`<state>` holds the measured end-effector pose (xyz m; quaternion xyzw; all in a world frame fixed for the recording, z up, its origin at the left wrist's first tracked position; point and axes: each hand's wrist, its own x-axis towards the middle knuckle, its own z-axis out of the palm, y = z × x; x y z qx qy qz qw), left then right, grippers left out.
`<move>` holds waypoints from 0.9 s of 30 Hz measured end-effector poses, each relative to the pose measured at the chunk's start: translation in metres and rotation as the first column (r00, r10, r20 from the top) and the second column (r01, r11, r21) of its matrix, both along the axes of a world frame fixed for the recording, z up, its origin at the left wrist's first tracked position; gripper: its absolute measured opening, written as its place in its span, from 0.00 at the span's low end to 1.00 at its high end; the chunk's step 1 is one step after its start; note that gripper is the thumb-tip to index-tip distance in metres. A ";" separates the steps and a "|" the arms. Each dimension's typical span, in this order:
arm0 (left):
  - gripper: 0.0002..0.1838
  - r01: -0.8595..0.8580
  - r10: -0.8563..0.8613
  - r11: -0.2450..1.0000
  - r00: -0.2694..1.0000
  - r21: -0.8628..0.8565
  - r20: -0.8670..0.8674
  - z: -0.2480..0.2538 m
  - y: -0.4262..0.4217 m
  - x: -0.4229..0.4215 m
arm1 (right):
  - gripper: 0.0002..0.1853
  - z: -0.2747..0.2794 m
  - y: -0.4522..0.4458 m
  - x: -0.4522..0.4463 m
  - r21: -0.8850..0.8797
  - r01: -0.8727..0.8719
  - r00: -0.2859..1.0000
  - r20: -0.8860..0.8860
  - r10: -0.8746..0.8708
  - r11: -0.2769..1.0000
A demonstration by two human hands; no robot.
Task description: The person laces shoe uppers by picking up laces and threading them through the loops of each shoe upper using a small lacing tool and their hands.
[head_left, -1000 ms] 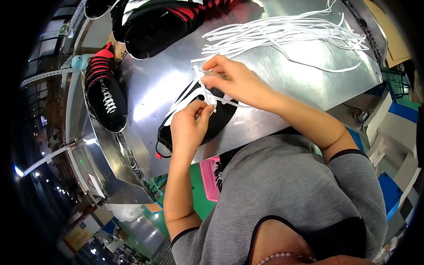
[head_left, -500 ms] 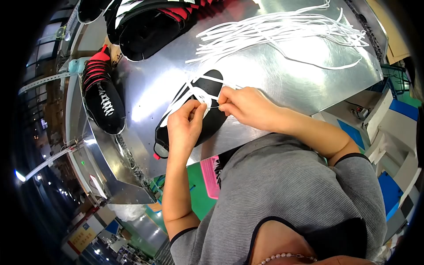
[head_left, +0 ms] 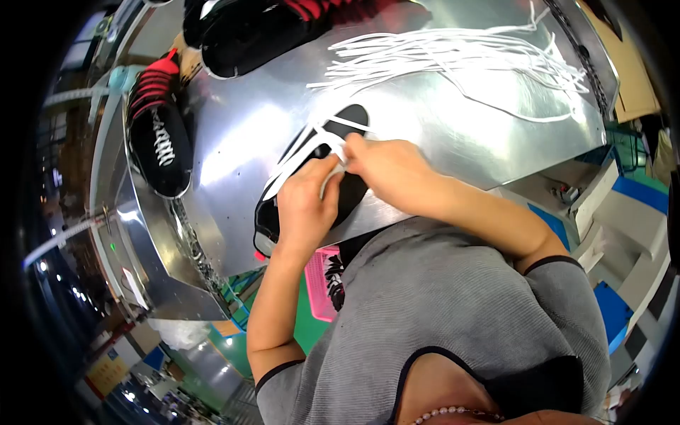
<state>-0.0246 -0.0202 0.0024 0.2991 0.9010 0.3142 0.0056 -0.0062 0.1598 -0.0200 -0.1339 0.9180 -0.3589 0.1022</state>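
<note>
A black shoe (head_left: 352, 197) lies slanted on the metal table, its red tab toward the lower left. White shoelace (head_left: 296, 157) runs along and across its upper. My left hand (head_left: 306, 205) covers part of the shoe, thumb and fingers pinched on the lace at the middle of the upper. Close beside it, my right hand (head_left: 389, 168) is closed with its fingertips at the same lace. The exact point where the fingers meet is partly hidden and slightly blurred.
A bundle of loose white laces (head_left: 453, 57) is spread across the back of the metal table (head_left: 234, 152). To the left stands a black and red shoe (head_left: 159, 138); larger black shoes (head_left: 255, 39) sit at the back. Below the table edge shows a pink basket (head_left: 319, 287).
My right hand has come in closer over the shoe, and both hands now meet at the lace. A thin strand stretched between the fingers no longer shows. The whole view has shifted slightly.
</note>
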 end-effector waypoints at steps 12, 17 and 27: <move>0.12 -0.019 0.018 0.980 1.000 -0.196 -0.009 0.030 -0.019 0.031 | 0.21 0.003 0.040 -0.023 -0.686 0.286 0.955 0.260 -0.141 0.669; 0.25 -0.171 0.064 0.985 0.381 0.002 0.922 0.035 -0.037 0.004 | 0.23 -0.001 0.014 -0.012 -0.651 0.275 0.946 0.055 -0.318 0.708; 0.05 -0.592 0.185 0.746 0.623 0.305 0.760 -0.014 -0.039 -0.018 | 0.17 0.002 0.014 -0.019 -0.533 0.421 0.905 0.306 -0.297 0.734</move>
